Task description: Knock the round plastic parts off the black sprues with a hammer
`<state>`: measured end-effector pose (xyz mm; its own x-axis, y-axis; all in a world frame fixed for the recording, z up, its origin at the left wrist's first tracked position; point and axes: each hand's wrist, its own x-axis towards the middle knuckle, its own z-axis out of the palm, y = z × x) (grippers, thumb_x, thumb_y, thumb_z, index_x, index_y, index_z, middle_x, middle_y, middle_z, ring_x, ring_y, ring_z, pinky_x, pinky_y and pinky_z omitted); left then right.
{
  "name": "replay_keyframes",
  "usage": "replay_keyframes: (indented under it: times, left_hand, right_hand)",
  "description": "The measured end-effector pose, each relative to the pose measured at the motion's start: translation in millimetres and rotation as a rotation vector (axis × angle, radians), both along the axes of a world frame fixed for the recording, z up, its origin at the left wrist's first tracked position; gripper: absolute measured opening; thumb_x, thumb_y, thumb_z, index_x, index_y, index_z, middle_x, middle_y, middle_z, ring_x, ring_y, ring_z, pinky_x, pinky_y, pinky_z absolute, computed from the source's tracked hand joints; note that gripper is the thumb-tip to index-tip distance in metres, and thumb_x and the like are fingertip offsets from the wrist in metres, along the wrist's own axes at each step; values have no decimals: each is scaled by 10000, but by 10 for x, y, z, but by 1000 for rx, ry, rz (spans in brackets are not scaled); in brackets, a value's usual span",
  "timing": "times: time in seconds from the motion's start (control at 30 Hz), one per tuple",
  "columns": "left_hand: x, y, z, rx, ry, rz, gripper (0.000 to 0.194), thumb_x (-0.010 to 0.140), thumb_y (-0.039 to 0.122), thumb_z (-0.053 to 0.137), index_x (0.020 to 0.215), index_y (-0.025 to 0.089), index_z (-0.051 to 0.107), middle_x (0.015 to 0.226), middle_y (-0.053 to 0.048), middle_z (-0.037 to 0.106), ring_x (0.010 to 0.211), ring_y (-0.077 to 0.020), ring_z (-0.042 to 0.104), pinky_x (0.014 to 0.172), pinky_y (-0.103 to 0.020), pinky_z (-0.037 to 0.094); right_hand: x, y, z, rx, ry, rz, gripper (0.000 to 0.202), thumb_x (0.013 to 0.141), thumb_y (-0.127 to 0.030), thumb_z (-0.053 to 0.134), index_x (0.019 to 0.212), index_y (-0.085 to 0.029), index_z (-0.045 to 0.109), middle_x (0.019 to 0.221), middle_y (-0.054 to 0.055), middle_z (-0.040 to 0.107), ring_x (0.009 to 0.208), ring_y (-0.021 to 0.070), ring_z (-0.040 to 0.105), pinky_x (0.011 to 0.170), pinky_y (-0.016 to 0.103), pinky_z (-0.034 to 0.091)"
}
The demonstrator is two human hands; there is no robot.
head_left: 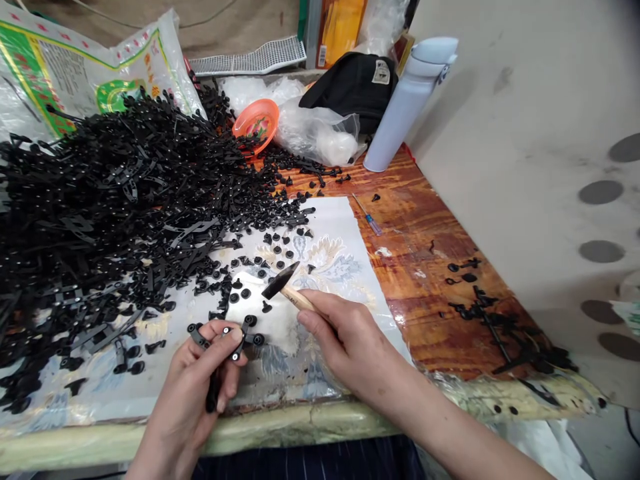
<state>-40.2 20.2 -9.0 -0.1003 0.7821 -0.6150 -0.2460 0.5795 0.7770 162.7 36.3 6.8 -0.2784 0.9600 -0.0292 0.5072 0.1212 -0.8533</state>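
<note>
My left hand [203,370] pinches a black jointed plastic part [244,335] with small round ends, near the table's front edge. Part of it hangs below my fingers. My right hand [345,337] is wrapped round the wooden handle of a small hammer [281,280]. Its dark head is up and left of my fingers, above the cloth and apart from the black part. Loose round black pieces [245,293] lie on the pale patterned cloth [345,267] beyond my left hand.
A large heap of black parts [115,180] covers the left side. Farther back are an orange dish [256,123], plastic bags [320,133], a black cap [350,87] and a pale blue bottle [405,110]. A screwdriver [371,222] and more black parts [500,327] lie at the right.
</note>
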Motion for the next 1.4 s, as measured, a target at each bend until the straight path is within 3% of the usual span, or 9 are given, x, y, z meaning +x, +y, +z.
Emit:
replay_keyframes:
  times: [0.57, 0.87, 1.4]
  left_hand:
    - [6, -5, 11, -13, 16, 11, 237, 677, 343, 765, 751, 175, 613, 486, 15, 629, 255, -34, 396, 252, -111, 257]
    - [-24, -10, 3, -16, -11, 3, 238, 692, 340, 753, 767, 168, 607, 485, 23, 623, 251, -33, 398, 244, -107, 269]
    - [-5, 10, 3, 5, -4, -8, 210, 683, 334, 760, 752, 182, 631, 472, 21, 616, 266, -40, 402, 250, -110, 271]
  right_hand:
    - [-1, 9, 22, 11, 14, 4, 211, 927, -215, 409, 975, -198, 614, 864, 44, 661, 789, 169, 599, 716, 302, 453]
    - [16, -42, 57, 63, -15, 11, 315, 931, -228, 422, 1202, -186, 577, 1028, 90, 674, 914, 204, 626, 795, 339, 479]
    - [44, -70, 60, 42, -106, 52, 320, 930, -226, 407, 1199, -205, 580, 961, 76, 653, 838, 200, 611, 748, 339, 470]
